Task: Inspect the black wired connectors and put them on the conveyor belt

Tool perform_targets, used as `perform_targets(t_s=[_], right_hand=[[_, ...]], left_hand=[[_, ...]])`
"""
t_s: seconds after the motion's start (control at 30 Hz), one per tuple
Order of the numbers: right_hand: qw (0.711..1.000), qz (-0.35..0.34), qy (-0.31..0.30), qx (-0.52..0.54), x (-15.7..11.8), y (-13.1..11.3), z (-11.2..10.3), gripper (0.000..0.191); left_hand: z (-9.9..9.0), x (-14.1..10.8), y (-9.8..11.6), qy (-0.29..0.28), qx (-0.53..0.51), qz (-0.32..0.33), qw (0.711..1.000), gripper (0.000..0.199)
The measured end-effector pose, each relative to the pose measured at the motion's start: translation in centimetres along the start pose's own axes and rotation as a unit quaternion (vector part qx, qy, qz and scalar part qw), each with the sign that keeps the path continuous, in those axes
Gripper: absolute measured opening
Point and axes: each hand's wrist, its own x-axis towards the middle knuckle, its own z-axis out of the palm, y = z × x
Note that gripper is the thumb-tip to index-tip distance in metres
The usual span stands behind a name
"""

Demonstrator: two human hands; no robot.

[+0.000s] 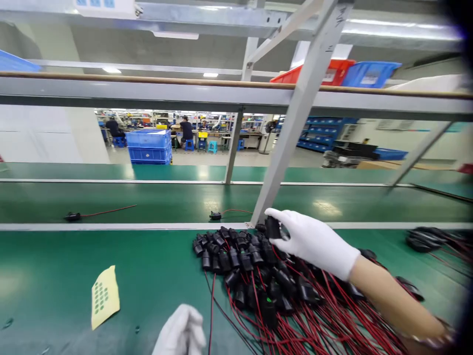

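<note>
My right hand (314, 241), in a white glove, holds a black cylindrical part (273, 228) between thumb and fingers, above the back of a large pile of black parts (244, 256). Red and black wires (306, 325) run from the pile toward the front right. My left hand (181, 330), also gloved in white, is low at the front edge of the view, left of the wires. Its fingers are curled together, and whatever they might hold is hidden. A yellow sheet with green round stickers (105, 297) lies on the green table to the left.
A slanted metal post (291, 128) rises behind the pile. On the green belt (177, 197) beyond lie two wired black parts (215, 215). More black parts (424, 239) sit at the right. Blue crates (148, 146) and seated people are in the background.
</note>
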Motion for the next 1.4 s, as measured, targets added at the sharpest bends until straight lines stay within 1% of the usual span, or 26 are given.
perform_targets(t_s=[0.03, 0.1, 0.2, 0.27, 0.33, 0.4, 0.5, 0.6, 0.7, 0.83, 0.9, 1.0, 1.07, 1.13, 1.17, 1.2, 1.27, 1.3, 1.33, 1.37, 1.4], right_hand=[[0.999, -0.026, 0.015, 0.011, 0.1, -2.0, -0.6, 0.056], [0.993, -0.104, 0.041, 0.04, 0.1, -6.3, -1.2, 0.056], [0.967, -0.228, 0.088, 0.077, -0.3, -12.1, -0.8, 0.058], [0.944, -0.286, 0.125, 0.108, -0.4, -14.5, 0.0, 0.065], [0.922, -0.317, 0.149, 0.165, -0.4, -15.6, 0.9, 0.076], [0.903, -0.32, 0.161, 0.235, -0.2, -15.9, 1.4, 0.079], [0.874, -0.311, 0.171, 0.331, -0.1, -15.9, 1.7, 0.068], [0.846, -0.319, 0.151, 0.399, -0.3, -16.2, 1.7, 0.06], [0.83, -0.328, 0.12, 0.435, -0.6, -16.6, 1.5, 0.058], [0.823, -0.323, 0.106, 0.455, -1.0, -16.8, 1.2, 0.053], [0.828, -0.315, 0.084, 0.455, -1.2, -16.7, 1.0, 0.045], [0.844, -0.296, 0.032, 0.446, -1.5, -16.7, 1.1, 0.034], [0.849, -0.258, -0.003, 0.462, -1.4, -16.7, 1.3, 0.032], [0.843, -0.191, -0.056, 0.5, -1.1, -16.7, 1.6, 0.033], [0.831, -0.157, -0.092, 0.526, -0.8, -16.8, 1.9, 0.033], [0.81, -0.13, -0.133, 0.556, -0.5, -16.9, 2.2, 0.032], [0.742, -0.108, -0.205, 0.629, 0.1, -17.1, 2.9, 0.027], [0.707, -0.108, -0.232, 0.659, 0.4, -17.1, 3.3, 0.024], [0.678, -0.112, -0.249, 0.682, 0.6, -17.1, 3.6, 0.021], [0.66, -0.118, -0.259, 0.695, 0.8, -17.1, 4.0, 0.019], [0.654, -0.118, -0.259, 0.701, 0.9, -17.1, 4.2, 0.019]], left_hand=[[0.8, 0.0, 0.7, -0.011, 0.033, 0.038, 0.999, 0.048], [2.3, 0.0, 2.1, -0.01, 0.095, 0.117, 0.988, 0.048], [3.9, -0.3, 3.8, -0.034, 0.126, 0.162, 0.978, 0.054], [4.2, -0.6, 4.4, -0.039, 0.132, 0.186, 0.973, 0.053], [4.0, -1.0, 4.6, -0.042, 0.132, 0.203, 0.969, 0.05], [3.5, -1.5, 4.8, -0.066, 0.122, 0.211, 0.968, 0.051], [2.9, -2.0, 5.3, -0.117, 0.12, 0.215, 0.962, 0.061], [2.9, -2.0, 5.7, -0.137, 0.135, 0.216, 0.957, 0.069], [2.9, -1.8, 5.8, -0.143, 0.15, 0.218, 0.954, 0.073], [2.7, -1.6, 5.6, -0.155, 0.165, 0.229, 0.947, 0.074], [2.7, -1.7, 5.6, -0.168, 0.158, 0.23, 0.945, 0.072], [2.9, -2.2, 6.0, -0.18, 0.151, 0.212, 0.949, 0.069], [3.3, -2.5, 5.9, -0.165, 0.158, 0.202, 0.952, 0.063], [3.7, -2.2, 5.3, -0.134, 0.123, 0.19, 0.965, 0.06], [3.8, -1.8, 4.7, -0.125, 0.077, 0.173, 0.974, 0.061], [3.9, -1.3, 4.0, -0.121, 0.016, 0.146, 0.982, 0.065], [3.9, -0.1, 2.7, -0.128, -0.106, 0.058, 0.984, 0.071], [3.9, 0.3, 2.3, -0.122, -0.154, 0.015, 0.98, 0.071], [3.9, 0.6, 2.1, -0.111, -0.196, -0.024, 0.974, 0.07], [4.0, 0.7, 2.1, -0.094, -0.235, -0.055, 0.966, 0.067], [4.0, 0.7, 2.3, -0.077, -0.271, -0.077, 0.956, 0.063]])
